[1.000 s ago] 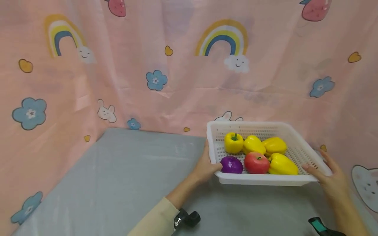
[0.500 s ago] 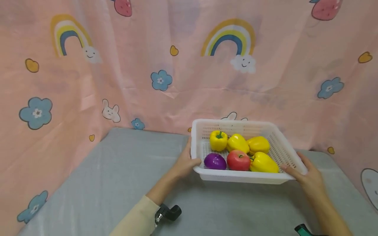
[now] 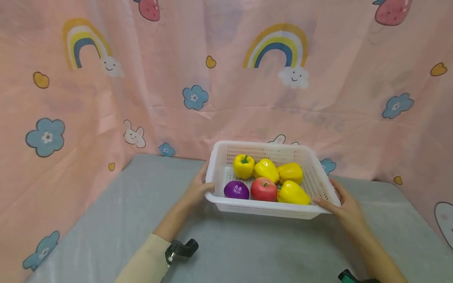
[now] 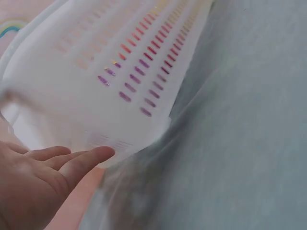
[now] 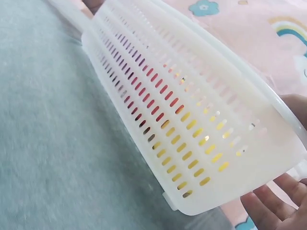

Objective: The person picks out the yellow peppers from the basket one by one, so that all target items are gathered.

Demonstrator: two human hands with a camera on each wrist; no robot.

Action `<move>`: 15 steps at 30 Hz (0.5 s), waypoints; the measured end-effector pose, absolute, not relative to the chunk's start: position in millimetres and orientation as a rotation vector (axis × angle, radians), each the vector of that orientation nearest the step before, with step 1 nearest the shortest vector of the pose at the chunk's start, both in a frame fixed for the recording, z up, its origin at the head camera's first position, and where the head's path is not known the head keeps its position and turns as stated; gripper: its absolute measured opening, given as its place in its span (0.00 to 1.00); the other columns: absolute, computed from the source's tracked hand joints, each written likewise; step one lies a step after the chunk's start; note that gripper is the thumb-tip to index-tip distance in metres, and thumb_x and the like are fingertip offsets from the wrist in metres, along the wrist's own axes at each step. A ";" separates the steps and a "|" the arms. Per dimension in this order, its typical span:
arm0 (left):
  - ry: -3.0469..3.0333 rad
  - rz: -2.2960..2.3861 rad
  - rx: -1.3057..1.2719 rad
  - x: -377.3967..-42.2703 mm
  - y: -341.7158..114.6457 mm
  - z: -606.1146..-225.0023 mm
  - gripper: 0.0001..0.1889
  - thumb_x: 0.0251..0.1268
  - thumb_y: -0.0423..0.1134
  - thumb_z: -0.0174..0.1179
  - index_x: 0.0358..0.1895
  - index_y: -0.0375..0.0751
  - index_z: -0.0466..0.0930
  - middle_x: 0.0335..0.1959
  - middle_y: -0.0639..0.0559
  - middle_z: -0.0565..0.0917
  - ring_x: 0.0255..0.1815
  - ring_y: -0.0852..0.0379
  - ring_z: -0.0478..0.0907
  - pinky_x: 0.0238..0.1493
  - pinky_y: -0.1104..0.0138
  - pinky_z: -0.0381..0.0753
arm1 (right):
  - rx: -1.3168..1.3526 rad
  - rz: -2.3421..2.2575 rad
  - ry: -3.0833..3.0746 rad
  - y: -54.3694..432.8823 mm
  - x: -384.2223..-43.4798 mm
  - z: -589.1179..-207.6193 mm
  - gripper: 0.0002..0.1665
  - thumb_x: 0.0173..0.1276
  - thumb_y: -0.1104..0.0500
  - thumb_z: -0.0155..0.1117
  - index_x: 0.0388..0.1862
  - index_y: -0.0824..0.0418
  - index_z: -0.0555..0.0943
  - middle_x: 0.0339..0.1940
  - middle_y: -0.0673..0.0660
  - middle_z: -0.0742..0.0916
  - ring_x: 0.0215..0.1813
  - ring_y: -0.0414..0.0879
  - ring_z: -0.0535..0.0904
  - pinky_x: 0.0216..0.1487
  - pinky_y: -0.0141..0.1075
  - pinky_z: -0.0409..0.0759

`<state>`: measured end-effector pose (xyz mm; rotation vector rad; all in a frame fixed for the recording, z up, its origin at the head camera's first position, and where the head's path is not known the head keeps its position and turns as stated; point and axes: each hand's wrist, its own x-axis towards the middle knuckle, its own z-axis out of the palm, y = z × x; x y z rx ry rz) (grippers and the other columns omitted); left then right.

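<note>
— What are the hands doing?
— Both are holding. The left hand (image 3: 195, 191) grips the left end of a white, rectangular, slotted plastic basket (image 3: 262, 208), and the right hand (image 3: 346, 207) grips the right end, its thumb over the rim.

— And inside the basket?
— In front, left to right: a glossy purple oval piece (image 3: 236, 190), a round red apple (image 3: 264, 190) with a short stem, and a yellow pepper-shaped piece (image 3: 293, 193) lying on its side. Behind them, a yellow bell pepper (image 3: 243, 167) with a green stem, then two smooth yellow pieces, one near the middle (image 3: 266, 170) and one farther right (image 3: 290, 173).

— Where is the basket?
— Over the grey-covered counter (image 3: 106, 220), toward its back edge; I can't tell whether its base touches.

— Beyond that?
— A pink curtain (image 3: 240, 98) printed with rainbows, flowers and hearts. Nearer, a beige sleeve (image 3: 144, 259) covers the left forearm.
</note>
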<state>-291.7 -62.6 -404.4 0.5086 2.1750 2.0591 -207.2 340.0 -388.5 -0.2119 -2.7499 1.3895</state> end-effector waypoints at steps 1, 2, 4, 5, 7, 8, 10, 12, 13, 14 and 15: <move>2.184 2.063 0.482 -292.1 -66.8 -404.6 0.55 0.45 0.25 0.52 0.83 0.53 0.43 0.74 0.32 0.68 0.64 0.36 0.73 0.58 0.53 0.83 | -0.199 1.414 -2.745 336.5 -208.5 -387.9 0.56 0.72 0.42 0.63 0.85 0.55 0.41 0.79 0.70 0.65 0.53 0.37 0.72 0.48 0.24 0.73; 2.195 2.056 0.457 -292.4 -70.8 -404.9 0.55 0.47 0.26 0.53 0.83 0.54 0.44 0.75 0.34 0.68 0.65 0.37 0.73 0.58 0.54 0.83 | -0.188 1.422 -2.737 332.8 -209.9 -387.7 0.56 0.72 0.43 0.63 0.85 0.55 0.42 0.79 0.70 0.66 0.52 0.35 0.73 0.47 0.23 0.74; 2.221 2.039 0.442 -292.5 -77.8 -403.9 0.53 0.49 0.26 0.53 0.83 0.55 0.44 0.76 0.38 0.67 0.67 0.37 0.73 0.61 0.52 0.83 | -0.171 1.430 -2.720 325.8 -211.8 -387.7 0.55 0.72 0.44 0.64 0.85 0.56 0.43 0.78 0.69 0.68 0.48 0.30 0.73 0.46 0.20 0.75; 2.218 2.039 0.436 -292.5 -80.9 -402.8 0.53 0.49 0.26 0.53 0.83 0.55 0.44 0.77 0.39 0.67 0.68 0.37 0.72 0.62 0.52 0.82 | -0.161 1.444 -2.706 323.3 -212.8 -388.1 0.55 0.72 0.44 0.64 0.85 0.56 0.44 0.77 0.70 0.68 0.46 0.27 0.73 0.46 0.19 0.75; 2.231 2.022 0.440 -293.0 -86.3 -401.0 0.53 0.48 0.26 0.53 0.83 0.53 0.45 0.76 0.37 0.67 0.67 0.37 0.72 0.62 0.52 0.82 | -0.160 1.467 -2.678 318.9 -213.9 -388.9 0.54 0.72 0.45 0.64 0.85 0.56 0.44 0.77 0.69 0.69 0.43 0.23 0.73 0.45 0.15 0.75; 2.236 2.009 0.442 -293.2 -88.4 -399.7 0.53 0.48 0.26 0.53 0.83 0.52 0.45 0.76 0.37 0.67 0.67 0.37 0.72 0.61 0.53 0.81 | -0.166 1.466 -2.667 317.1 -214.1 -389.3 0.54 0.72 0.44 0.64 0.85 0.56 0.45 0.77 0.69 0.69 0.42 0.22 0.73 0.44 0.15 0.75; 2.240 1.980 0.457 -294.1 -92.4 -397.5 0.54 0.47 0.26 0.53 0.83 0.51 0.44 0.75 0.35 0.68 0.66 0.38 0.72 0.60 0.55 0.81 | -0.191 1.466 -2.645 313.9 -214.3 -390.1 0.53 0.72 0.44 0.64 0.85 0.54 0.47 0.77 0.69 0.70 0.42 0.22 0.73 0.44 0.15 0.75; 2.273 1.929 0.453 -294.4 -96.6 -396.2 0.54 0.48 0.27 0.54 0.83 0.50 0.43 0.74 0.35 0.68 0.64 0.39 0.73 0.57 0.58 0.82 | -0.213 1.458 -2.640 311.0 -214.6 -390.1 0.51 0.72 0.43 0.64 0.84 0.53 0.49 0.77 0.68 0.70 0.45 0.25 0.76 0.46 0.17 0.78; 2.277 1.912 0.443 -294.2 -99.2 -395.7 0.54 0.48 0.27 0.54 0.83 0.50 0.42 0.74 0.35 0.68 0.63 0.39 0.73 0.55 0.59 0.82 | -0.220 1.461 -2.640 309.2 -215.4 -390.1 0.51 0.72 0.42 0.63 0.84 0.52 0.50 0.78 0.67 0.69 0.48 0.30 0.79 0.47 0.18 0.80; 2.286 1.895 0.432 -294.1 -101.9 -395.5 0.54 0.48 0.27 0.54 0.83 0.51 0.42 0.74 0.35 0.68 0.63 0.40 0.74 0.54 0.61 0.82 | -0.224 1.469 -2.642 307.7 -216.8 -389.8 0.50 0.72 0.42 0.63 0.84 0.53 0.50 0.78 0.67 0.69 0.51 0.35 0.81 0.48 0.21 0.81; 2.297 1.879 0.432 -294.0 -104.9 -395.6 0.54 0.49 0.27 0.54 0.83 0.50 0.41 0.74 0.35 0.68 0.62 0.39 0.74 0.52 0.61 0.83 | -0.237 1.479 -2.645 306.1 -218.7 -389.3 0.50 0.73 0.41 0.62 0.84 0.52 0.51 0.78 0.67 0.69 0.55 0.41 0.81 0.50 0.23 0.83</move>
